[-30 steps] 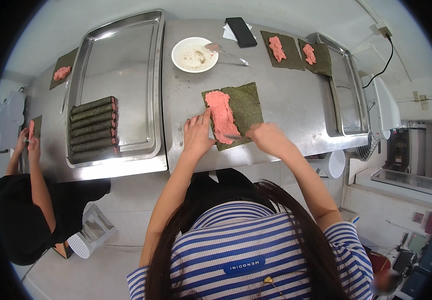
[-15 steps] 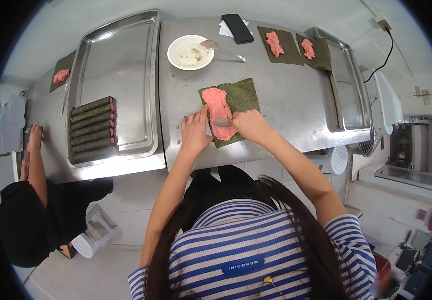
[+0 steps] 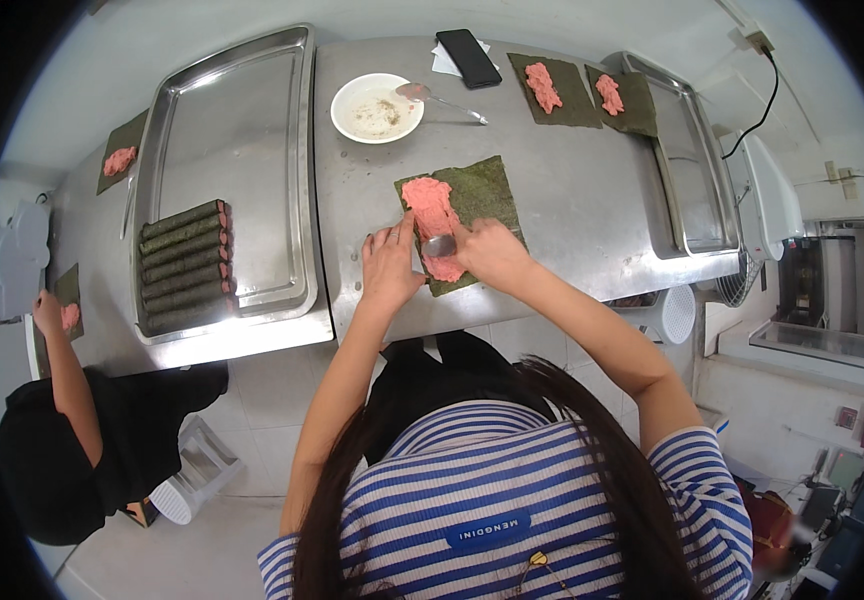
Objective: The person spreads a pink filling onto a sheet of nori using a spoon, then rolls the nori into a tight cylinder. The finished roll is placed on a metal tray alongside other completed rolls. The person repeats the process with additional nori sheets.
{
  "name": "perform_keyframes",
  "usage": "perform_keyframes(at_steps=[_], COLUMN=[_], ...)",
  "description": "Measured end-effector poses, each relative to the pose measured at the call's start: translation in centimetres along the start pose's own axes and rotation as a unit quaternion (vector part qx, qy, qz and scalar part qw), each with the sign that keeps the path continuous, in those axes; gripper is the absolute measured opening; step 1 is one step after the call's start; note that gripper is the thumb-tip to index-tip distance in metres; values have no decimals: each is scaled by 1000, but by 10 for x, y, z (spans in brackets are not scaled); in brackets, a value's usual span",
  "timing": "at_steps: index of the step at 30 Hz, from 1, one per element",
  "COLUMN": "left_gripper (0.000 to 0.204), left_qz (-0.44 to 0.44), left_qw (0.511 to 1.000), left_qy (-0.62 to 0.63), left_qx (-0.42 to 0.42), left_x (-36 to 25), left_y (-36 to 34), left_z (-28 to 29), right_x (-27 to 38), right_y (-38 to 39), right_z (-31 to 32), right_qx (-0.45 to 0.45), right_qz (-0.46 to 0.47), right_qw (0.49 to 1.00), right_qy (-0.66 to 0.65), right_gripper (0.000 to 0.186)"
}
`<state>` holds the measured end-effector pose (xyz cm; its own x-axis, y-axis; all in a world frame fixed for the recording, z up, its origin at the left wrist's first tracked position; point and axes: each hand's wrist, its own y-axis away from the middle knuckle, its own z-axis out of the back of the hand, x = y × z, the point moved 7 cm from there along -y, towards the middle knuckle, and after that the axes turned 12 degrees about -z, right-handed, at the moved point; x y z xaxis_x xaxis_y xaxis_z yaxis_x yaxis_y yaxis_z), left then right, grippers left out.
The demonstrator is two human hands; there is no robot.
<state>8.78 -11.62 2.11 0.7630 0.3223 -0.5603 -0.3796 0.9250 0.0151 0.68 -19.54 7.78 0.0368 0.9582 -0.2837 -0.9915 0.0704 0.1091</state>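
Observation:
A dark green seaweed sheet point(image 3: 489, 190) lies on the steel table in front of me. Pink paste point(image 3: 429, 197) forms a long strip along its left side. My right hand point(image 3: 492, 258) is closed round a metal spoon point(image 3: 439, 246), whose bowl presses on the lower part of the paste; the hand covers most of its handle. At the sheet's left edge rests my left hand point(image 3: 390, 264), fingers stretched out and touching the border beside the paste.
Left of me, a steel tray point(image 3: 237, 130) holds several seaweed rolls point(image 3: 184, 262). Beyond my hands stand a white bowl point(image 3: 377, 108) with another spoon point(image 3: 447, 102) and a black phone point(image 3: 469, 58). Pasted sheets point(image 3: 557, 90) and a second tray point(image 3: 697, 170) lie right. A co-worker's hand point(image 3: 47, 312) is far left.
The spoon and my right hand have shifted slightly left over the paste. My left hand keeps its place. The co-worker's hand has drawn aside, uncovering a sheet with paste.

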Motion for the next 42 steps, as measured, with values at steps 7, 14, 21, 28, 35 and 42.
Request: perform_keyframes(at_steps=[7, 14, 21, 28, 35, 42], left_gripper=[104, 104, 103, 104, 105, 105], left_qz=[0, -7, -6, -11, -9, -7], left_qw=[1000, 1000, 1000, 1000, 1000, 1000], left_qy=[10, 8, -6, -3, -1, -2], left_qx=[-8, -4, 5, 4, 0, 9], left_x=[1, -1, -1, -1, 2, 0], left_y=[3, 3, 1, 0, 1, 0], left_z=[1, 1, 3, 3, -1, -1], right_x=[-44, -9, 24, 41, -11, 2], right_y=[25, 46, 49, 55, 58, 19], right_z=[9, -27, -24, -18, 18, -4], right_qx=[68, 74, 28, 65, 65, -16], right_qz=[-160, -285, -254, -196, -226, -175], right_qw=[977, 947, 964, 977, 958, 979], right_qy=[-127, -127, -75, -53, -166, -99], right_gripper=[10, 11, 9, 10, 9, 9])
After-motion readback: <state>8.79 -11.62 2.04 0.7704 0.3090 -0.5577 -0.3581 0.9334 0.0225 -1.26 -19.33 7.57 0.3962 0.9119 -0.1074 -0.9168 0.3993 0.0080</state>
